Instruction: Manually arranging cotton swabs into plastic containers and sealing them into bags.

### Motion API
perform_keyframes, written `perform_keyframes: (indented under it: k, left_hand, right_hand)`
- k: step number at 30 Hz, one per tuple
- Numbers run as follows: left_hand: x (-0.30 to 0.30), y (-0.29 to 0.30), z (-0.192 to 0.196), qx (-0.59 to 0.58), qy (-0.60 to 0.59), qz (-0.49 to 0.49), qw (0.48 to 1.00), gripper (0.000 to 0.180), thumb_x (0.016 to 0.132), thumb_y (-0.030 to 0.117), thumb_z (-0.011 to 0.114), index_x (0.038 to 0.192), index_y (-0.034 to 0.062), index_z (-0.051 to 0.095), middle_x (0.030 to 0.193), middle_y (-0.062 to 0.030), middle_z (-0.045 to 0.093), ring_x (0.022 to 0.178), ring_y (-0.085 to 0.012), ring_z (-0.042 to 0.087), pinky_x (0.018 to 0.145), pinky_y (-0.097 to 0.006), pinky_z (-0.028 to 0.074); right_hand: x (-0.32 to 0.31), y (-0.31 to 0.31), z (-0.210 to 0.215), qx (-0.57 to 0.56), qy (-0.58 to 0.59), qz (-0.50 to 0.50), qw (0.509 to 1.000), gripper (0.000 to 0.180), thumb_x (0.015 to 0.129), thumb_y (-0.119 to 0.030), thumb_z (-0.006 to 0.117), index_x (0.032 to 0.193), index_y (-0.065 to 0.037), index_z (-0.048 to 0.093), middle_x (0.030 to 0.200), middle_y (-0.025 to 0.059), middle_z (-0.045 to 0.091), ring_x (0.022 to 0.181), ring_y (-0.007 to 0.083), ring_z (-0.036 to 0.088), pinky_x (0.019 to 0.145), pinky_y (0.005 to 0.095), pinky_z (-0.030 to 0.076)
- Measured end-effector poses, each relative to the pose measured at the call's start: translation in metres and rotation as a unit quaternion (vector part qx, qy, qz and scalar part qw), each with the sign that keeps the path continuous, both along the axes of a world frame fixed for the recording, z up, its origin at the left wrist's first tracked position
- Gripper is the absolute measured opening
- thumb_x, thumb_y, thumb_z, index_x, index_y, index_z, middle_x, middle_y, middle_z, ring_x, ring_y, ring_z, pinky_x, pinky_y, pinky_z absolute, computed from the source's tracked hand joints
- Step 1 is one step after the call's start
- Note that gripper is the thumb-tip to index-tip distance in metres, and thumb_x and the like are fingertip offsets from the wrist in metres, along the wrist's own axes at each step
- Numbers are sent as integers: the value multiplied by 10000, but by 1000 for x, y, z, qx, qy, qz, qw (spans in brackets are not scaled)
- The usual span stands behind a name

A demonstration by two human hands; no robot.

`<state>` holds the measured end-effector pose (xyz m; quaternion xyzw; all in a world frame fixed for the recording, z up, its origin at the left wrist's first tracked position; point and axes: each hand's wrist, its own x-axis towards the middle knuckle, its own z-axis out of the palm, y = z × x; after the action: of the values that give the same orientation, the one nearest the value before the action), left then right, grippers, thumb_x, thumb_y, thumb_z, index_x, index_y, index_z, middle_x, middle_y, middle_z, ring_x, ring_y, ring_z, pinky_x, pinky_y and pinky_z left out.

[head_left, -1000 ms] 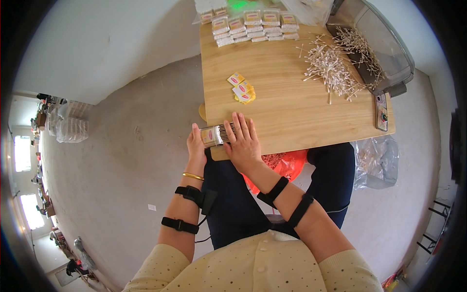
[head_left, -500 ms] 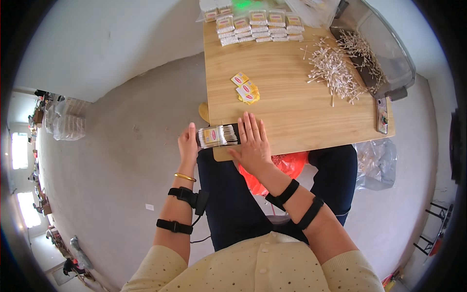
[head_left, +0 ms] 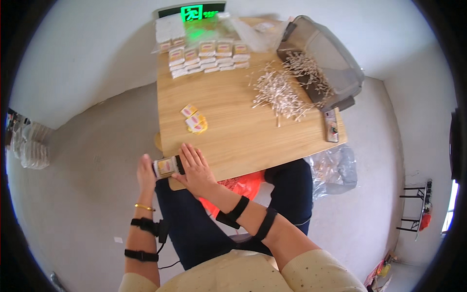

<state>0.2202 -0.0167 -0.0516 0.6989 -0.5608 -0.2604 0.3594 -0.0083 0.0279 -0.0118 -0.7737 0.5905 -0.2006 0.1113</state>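
Note:
At the table's near left corner a small pack of cotton swabs with a yellow and white card lies in a black holder. My right hand lies against the holder's right end, fingers stretched out side by side and thumb apart. Against the left end of the pack, past the table edge, is my left hand, seen edge-on and a little blurred. How its fingers lie is not clear. A few yellow and white cards lie on the table beyond my hands.
Stacked swab packs stand at the back left of the wooden table. Loose swabs spill from a tipped clear grey bin at the right. A phone lies by the right edge. A red bag hangs over my lap.
The whole view has shifted, so the table sits lower and further left. My left hand has turned more upright against the pack's end, now covering less of it; the right hand stays at the other end.

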Motion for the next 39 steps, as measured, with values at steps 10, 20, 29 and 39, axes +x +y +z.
perform_keyframes:
  k: [10, 20, 29, 39]
  left_hand:
    - [-159, 18, 108, -169, -29, -215, 961, 394, 1032, 286, 542, 1305, 2, 528, 1368, -226, 516, 1301, -411, 471, 1117, -508, 354]
    - [-231, 27, 59, -122, -241, -389, 881, 552, 1012, 346, 556, 1459, 36, 464, 1546, -162, 432, 1516, -359, 300, 1276, -536, 187]
    - [-231, 24, 63, -111, -226, -395, 884, 483, 998, 295, 564, 1408, 44, 510, 1538, -134, 455, 1491, -332, 355, 1268, -526, 218]
    - [-228, 25, 62, -129, -226, -379, 888, 483, 972, 263, 589, 1401, 53, 512, 1515, -129, 469, 1475, -326, 373, 1264, -525, 226]
  right_hand:
    - [-249, -62, 46, -98, 55, -300, 947, 470, 810, -99, 726, 1259, -125, 590, 1237, 129, 544, 1168, 338, 517, 990, 476, 431]
    - [-290, -95, 67, -176, 117, -201, 956, 426, 821, -57, 719, 1227, -146, 627, 1198, 112, 518, 1151, 321, 515, 968, 461, 430]
    - [-316, -122, 69, -135, 98, -225, 960, 318, 809, -153, 793, 1092, -118, 651, 1100, 98, 582, 1086, 326, 565, 977, 480, 433]
    - [-257, -94, 73, -126, -12, -88, 988, 153, 812, -81, 747, 931, -77, 652, 960, 121, 604, 967, 323, 612, 846, 433, 489]
